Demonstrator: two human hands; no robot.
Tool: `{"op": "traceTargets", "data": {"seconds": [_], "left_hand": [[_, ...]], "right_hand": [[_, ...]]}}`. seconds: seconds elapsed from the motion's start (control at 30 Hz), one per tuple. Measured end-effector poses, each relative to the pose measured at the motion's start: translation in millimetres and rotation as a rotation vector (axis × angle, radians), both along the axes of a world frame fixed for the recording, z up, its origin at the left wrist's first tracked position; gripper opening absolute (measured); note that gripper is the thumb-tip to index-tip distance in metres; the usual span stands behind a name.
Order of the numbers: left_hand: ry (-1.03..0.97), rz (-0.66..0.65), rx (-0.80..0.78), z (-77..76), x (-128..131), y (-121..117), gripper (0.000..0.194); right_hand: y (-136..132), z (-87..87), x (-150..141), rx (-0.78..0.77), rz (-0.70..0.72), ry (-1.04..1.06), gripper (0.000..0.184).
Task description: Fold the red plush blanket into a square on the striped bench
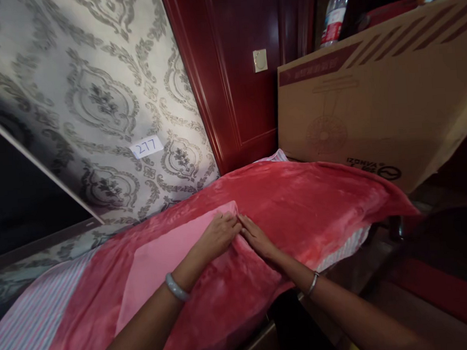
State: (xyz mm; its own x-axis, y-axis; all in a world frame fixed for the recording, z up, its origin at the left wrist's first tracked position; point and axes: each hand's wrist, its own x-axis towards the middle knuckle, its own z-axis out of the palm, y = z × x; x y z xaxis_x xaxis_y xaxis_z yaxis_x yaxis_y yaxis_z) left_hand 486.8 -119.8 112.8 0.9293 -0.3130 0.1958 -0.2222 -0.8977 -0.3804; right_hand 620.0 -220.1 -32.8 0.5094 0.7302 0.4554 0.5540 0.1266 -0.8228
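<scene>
Near the middle of the long draped surface, both hands work at the upper right corner of a pink panel of cloth [165,259], which lies over a red plush cloth [295,197]. Left hand [220,231]: palm down, fingers bent in and closed over the panel's edge just below the corner; cannot tell whether cloth is pinched beneath. Right hand [257,237]: fingers together, nearly straight, tips at the fold and almost meeting the left fingertips; thumb hidden, hold cannot be told.

Edges: pink panel runs from the corner leftward and down behind the left forearm. Red cloth reaches the patterned wall [104,98] at the back; its front edge droops below the right forearm. Striped cloth [39,316] shows from under it at the left end, and again along the front right.

Room: a broad, lightly rumpled stretch of red cloth spreads from the right hand to a cardboard carton [373,112] standing at the far right. Tighter at the back left, where a dark screen [19,195] leans into view beside the wall. Forearms well apart, hands close together.
</scene>
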Motion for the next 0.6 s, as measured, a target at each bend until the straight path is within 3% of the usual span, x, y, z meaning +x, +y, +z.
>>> {"op": "traceTargets", "data": {"seconds": [0.23,0.4,0.53,0.6], "left_hand": [[-0.075,0.095,-0.061,-5.3,-6,-1,0.026],[-0.071,0.146,-0.134,-7.8,-6,-1,0.033],[-0.091,0.096,-0.236,-12.6,-4,0,0.043],[-0.105,0.083,-0.283,-16.3,-4,1,0.046]], "right_hand": [[18,-2.5,-4,-0.030,-0.083,-0.183,0.051],[22,3.5,-5,-0.173,-0.118,-0.226,0.047],[17,15.8,-4,-0.281,-0.041,-0.241,0.044],[13,22.6,-8,-0.217,0.010,-0.172,0.043]]}}
